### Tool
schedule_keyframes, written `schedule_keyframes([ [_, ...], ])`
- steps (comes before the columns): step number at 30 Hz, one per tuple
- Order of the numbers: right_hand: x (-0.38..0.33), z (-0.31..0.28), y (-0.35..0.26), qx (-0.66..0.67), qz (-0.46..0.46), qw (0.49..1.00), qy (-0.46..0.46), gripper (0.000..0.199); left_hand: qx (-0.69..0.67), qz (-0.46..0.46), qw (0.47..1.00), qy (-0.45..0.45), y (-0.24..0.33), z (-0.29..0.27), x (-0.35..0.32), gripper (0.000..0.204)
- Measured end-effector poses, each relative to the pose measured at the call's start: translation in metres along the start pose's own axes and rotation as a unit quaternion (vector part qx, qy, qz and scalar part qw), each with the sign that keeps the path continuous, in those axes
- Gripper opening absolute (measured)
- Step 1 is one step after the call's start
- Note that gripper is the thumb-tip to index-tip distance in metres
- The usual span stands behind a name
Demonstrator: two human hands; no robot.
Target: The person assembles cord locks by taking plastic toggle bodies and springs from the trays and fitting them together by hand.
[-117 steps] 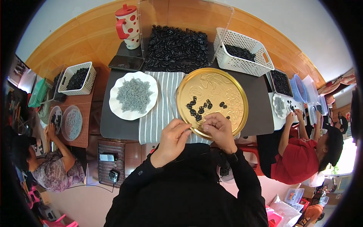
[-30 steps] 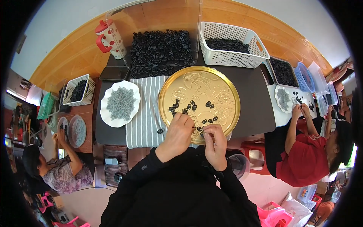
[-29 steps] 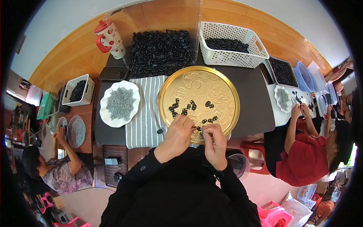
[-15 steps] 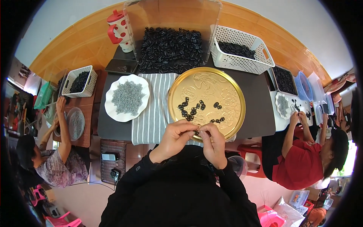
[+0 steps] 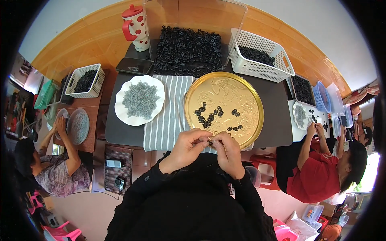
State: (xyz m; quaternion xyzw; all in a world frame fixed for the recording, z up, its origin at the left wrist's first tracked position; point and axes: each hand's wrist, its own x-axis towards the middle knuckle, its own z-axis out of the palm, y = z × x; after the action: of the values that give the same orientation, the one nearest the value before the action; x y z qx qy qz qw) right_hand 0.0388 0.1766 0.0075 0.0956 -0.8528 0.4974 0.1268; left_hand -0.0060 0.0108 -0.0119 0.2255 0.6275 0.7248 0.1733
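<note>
**Inspector:** State of the grip?

**Assistant:** Both hands meet at the near rim of the gold tray (image 5: 223, 82). The left hand (image 5: 185, 149) and right hand (image 5: 228, 152) have their fingertips pinched together on one small dark piece (image 5: 210, 141). The fingers are nearly closed; the piece is too small to tell its shape or how it sits between them.

**Inspector:** Where does it stand relative to the tray?

**Assistant:** Just over the near edge, above the striped cloth (image 5: 167, 114) that runs under the tray's left side. More loose black pieces (image 5: 209, 116) lie scattered on the tray, apart from the hands.

**Inspector:** Surroundings?

**Assistant:** A white plate of grey pieces (image 5: 139, 99) lies left of the cloth. Beyond the tray, a heap of black pieces (image 5: 189, 49) fills a clear box, with a white basket (image 5: 261, 60) to its right and a spotted red-and-white jug (image 5: 136, 26) to its left. Other people work at side tables.

**Inspector:** Recommendation for handling?

**Assistant:** In my judgement, keep the pinch light and over the tray, so a slip lands on the gold surface, not the lap. Hold the wrists steady and work with the fingertips only.
</note>
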Motion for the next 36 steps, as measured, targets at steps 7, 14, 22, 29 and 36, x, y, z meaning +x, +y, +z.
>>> schedule_keyframes([
  [7,0.002,-0.006,0.007,-0.022,-0.011,0.998,-0.061,0.007,0.066,0.004,0.998,-0.016,0.01,-0.001,-0.003,0.025],
  [14,0.003,-0.011,0.002,-0.005,-0.013,0.994,-0.111,0.007,0.007,0.001,1.0,-0.008,-0.004,0.003,-0.006,0.033],
  [22,0.003,-0.013,-0.001,0.004,-0.002,0.992,-0.123,0.005,-0.033,0.016,0.999,0.019,-0.002,0.009,-0.01,0.03],
  [29,0.004,-0.016,-0.004,0.061,0.054,0.989,-0.126,0.005,-0.026,0.002,1.0,0.007,-0.004,0.005,-0.011,0.03],
  [36,0.006,-0.02,0.0,-0.038,-0.075,0.985,-0.153,0.008,-0.024,-0.013,1.0,-0.005,-0.005,0.002,-0.016,0.032],
])
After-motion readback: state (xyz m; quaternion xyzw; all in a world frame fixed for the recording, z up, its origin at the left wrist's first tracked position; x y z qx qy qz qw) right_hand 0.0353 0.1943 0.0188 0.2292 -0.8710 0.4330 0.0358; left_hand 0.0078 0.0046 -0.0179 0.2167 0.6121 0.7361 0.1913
